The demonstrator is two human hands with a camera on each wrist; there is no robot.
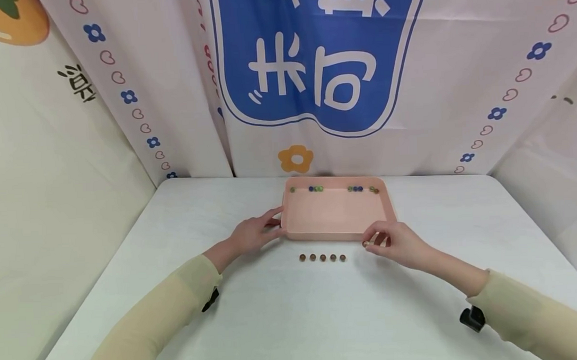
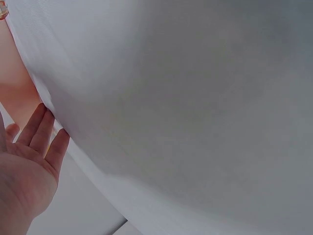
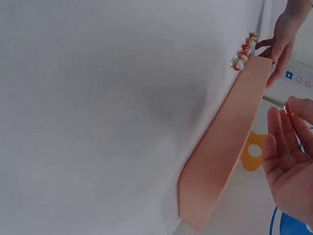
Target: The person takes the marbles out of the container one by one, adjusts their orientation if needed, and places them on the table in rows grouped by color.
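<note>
A shallow pink tray (image 1: 331, 235) sits on the white table, with several green, blue and brownish marbles (image 1: 355, 189) along its far side. My left hand (image 1: 252, 235) rests its extended fingers against the tray's left edge; in the left wrist view the fingers (image 2: 57, 149) look loosely straight. Between thumb and fingertips my right hand (image 1: 401, 245) pinches a brown-orange marble (image 1: 365, 243) just off the tray's front right corner. Several similar marbles (image 1: 323, 257) lie in a row in front of the tray.
The white table (image 1: 293, 323) reaches back to a printed cloth backdrop (image 1: 249, 149). Plain pale cloth (image 1: 55, 209) hangs at the left side. A dark wrist device (image 1: 472, 318) shows below the right sleeve.
</note>
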